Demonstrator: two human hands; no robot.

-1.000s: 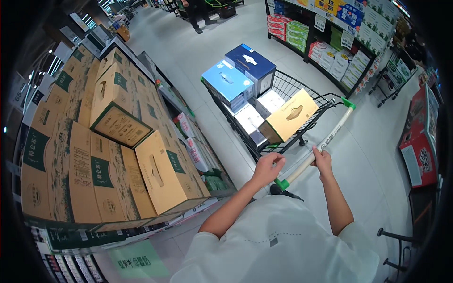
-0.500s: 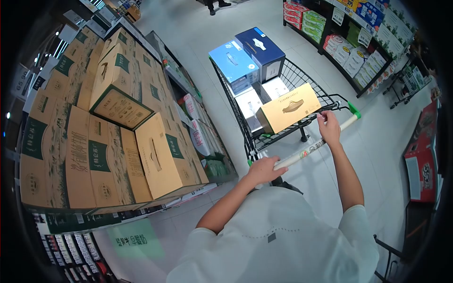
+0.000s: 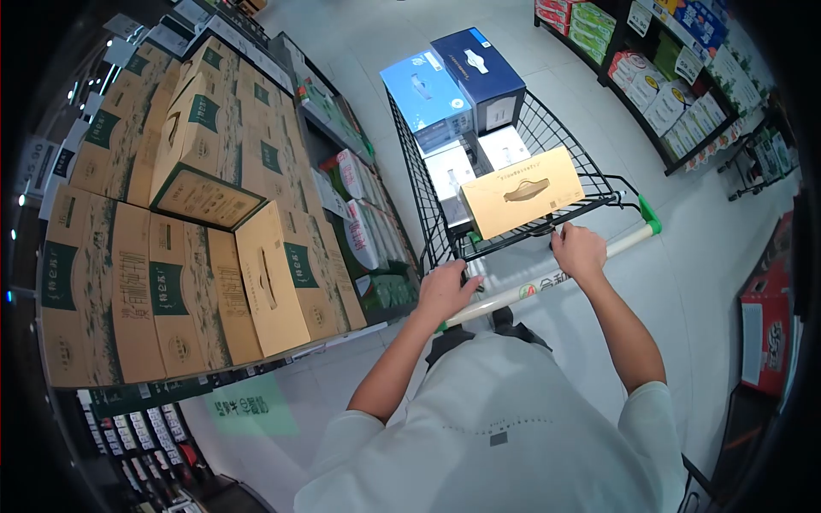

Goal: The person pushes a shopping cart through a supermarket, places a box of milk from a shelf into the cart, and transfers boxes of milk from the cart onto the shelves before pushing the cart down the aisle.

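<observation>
A black wire shopping cart (image 3: 560, 135) with green corner pieces stands in front of me. My right hand (image 3: 580, 250) is closed around its pale push handle (image 3: 629, 244), right of the printed logo. At the cart's near left corner, my left hand (image 3: 446, 291) is curled over the frame by the handle's end, its fingertips partly hidden. In the basket, a tan carton (image 3: 526, 191) with a carry handle lies nearest me across white boxes (image 3: 449, 175). Farther forward sit a light blue box (image 3: 425, 92) and a dark blue box (image 3: 479, 73).
Tan cartons with green labels (image 3: 184, 274) are stacked high on my left, close to the cart. Beside them is a low display of packs (image 3: 368, 235). A black shelf (image 3: 650, 94) stands front right, and a red box (image 3: 765, 316) is at the far right.
My left hand has shifted left from the handle to the cart's corner. My right hand has come down and slightly left, closing around the handle. The cart has turned slightly relative to me.
</observation>
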